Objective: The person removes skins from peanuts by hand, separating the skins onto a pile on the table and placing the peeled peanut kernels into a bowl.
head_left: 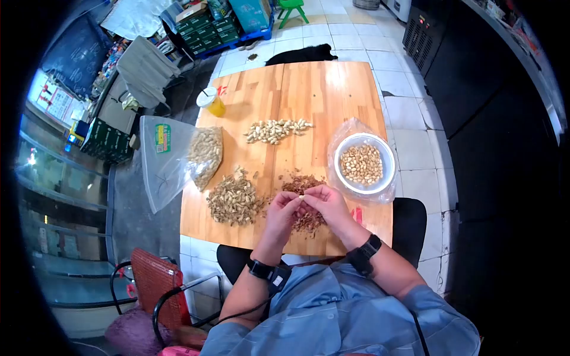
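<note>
My left hand [285, 209] and my right hand [327, 203] meet over the table's near side. Their fingertips pinch a small pale nut kernel [302, 196] between them. Under and around the hands lies a heap of reddish-brown skin flakes [307, 223]. To the left is a pile of tan, broken-looking shells [235, 199]. Farther back, a cluster of whitish nuts [276, 130] is spread on the wood. On the right, a white bowl [390, 168] holds many light-brown kernels [361, 164], with clear plastic film [347, 130] around it.
A clear bag [167, 181] of pale nuts [205, 153] lies over the left edge of the wooden table [332, 89]. Behind it stands a lidded cup [211, 102] of yellow drink with a straw. A black animal [301, 54] lies beyond the table; a red-backed chair [155, 288] stands lower left.
</note>
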`<state>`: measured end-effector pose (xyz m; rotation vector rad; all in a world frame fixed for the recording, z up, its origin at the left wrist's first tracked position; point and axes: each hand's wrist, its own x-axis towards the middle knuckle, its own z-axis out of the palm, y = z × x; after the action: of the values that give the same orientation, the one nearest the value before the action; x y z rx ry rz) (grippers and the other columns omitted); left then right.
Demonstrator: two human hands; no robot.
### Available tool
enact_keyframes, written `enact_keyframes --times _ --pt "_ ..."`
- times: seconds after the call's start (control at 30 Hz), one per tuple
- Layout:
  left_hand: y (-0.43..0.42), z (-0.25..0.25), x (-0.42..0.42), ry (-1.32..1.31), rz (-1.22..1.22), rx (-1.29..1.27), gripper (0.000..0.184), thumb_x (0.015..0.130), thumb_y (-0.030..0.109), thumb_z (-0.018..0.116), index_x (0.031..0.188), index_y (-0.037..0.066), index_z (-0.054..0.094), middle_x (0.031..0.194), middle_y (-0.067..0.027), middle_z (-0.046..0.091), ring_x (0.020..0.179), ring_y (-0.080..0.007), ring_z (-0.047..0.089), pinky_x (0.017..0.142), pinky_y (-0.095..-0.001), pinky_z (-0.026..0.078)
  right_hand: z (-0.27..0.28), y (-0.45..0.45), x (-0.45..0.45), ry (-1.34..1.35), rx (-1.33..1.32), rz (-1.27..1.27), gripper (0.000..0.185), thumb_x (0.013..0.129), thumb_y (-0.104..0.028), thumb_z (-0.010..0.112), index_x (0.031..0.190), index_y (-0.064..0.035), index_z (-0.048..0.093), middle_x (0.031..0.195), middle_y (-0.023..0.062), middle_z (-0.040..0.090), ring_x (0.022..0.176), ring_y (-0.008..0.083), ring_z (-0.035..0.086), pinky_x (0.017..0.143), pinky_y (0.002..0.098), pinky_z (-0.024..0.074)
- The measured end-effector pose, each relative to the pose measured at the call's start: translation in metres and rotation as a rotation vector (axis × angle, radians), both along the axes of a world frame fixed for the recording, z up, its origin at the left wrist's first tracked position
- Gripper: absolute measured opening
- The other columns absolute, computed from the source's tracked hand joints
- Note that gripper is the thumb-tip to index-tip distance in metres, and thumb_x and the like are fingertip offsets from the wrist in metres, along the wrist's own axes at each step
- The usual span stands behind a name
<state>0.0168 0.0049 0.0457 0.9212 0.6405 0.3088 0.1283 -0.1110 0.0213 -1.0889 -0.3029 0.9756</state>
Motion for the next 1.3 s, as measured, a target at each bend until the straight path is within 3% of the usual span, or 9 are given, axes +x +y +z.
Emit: enact_keyframes --times 0.47,0.93,1.13,1.3 --pt "-0.015 0.005 -0.044 -0.113 0.031 0.363 0.007 0.095 0.009 0.061 0.100 0.004 0.059 0.084 -0.0049 0.066 0.070 -0.0091 0.060 0.063 -0.0218 0.048 0.031 -0.008 -0.023 0.011 -0.045 0.180 0.017 0.092 -0.019 0.067 0.102 -0.0049 0.067 0.085 0.0016 0.069 0.073 0.0078 0.062 0.063 0.0207 0.0459" --pt "-0.016 -0.002 -0.061 -0.079 0.034 0.279 0.014 0.097 0.014 0.060 0.101 0.002 0.063 0.083 -0.0063 0.069 0.068 -0.0099 0.060 0.062 -0.0223 0.048 0.034 0.000 -0.038 -0.221 -0.003 0.201 0.012 0.094 -0.013 0.065 0.097 -0.0019 0.063 0.082 0.0020 0.065 0.072 0.0080 0.061 0.065 0.0222 0.0508" --pt "-0.023 -0.003 -0.064 -0.118 0.052 0.101 0.017 0.098 0.018 0.060 0.103 0.002 0.063 0.087 -0.0056 0.067 0.071 -0.0100 0.059 0.064 -0.0236 0.047 0.025 0.004 -0.039 -0.285 0.038 0.219 0.012 0.096 -0.014 0.061 0.099 -0.0023 0.061 0.096 0.0055 0.067 0.079 0.0099 0.062 0.070 0.0245 0.0521" --pt "-0.026 -0.005 -0.060 -0.172 0.043 -0.001 0.019 0.099 0.021 0.058 0.105 0.003 0.063 0.086 -0.0028 0.064 0.073 -0.0094 0.058 0.065 -0.0233 0.046 0.026 0.006 -0.045 -0.095 0.079 0.253 0.016 0.099 -0.017 0.056 0.104 -0.0030 0.061 0.109 0.0073 0.066 0.078 0.0082 0.061 0.067 0.0234 0.0509"
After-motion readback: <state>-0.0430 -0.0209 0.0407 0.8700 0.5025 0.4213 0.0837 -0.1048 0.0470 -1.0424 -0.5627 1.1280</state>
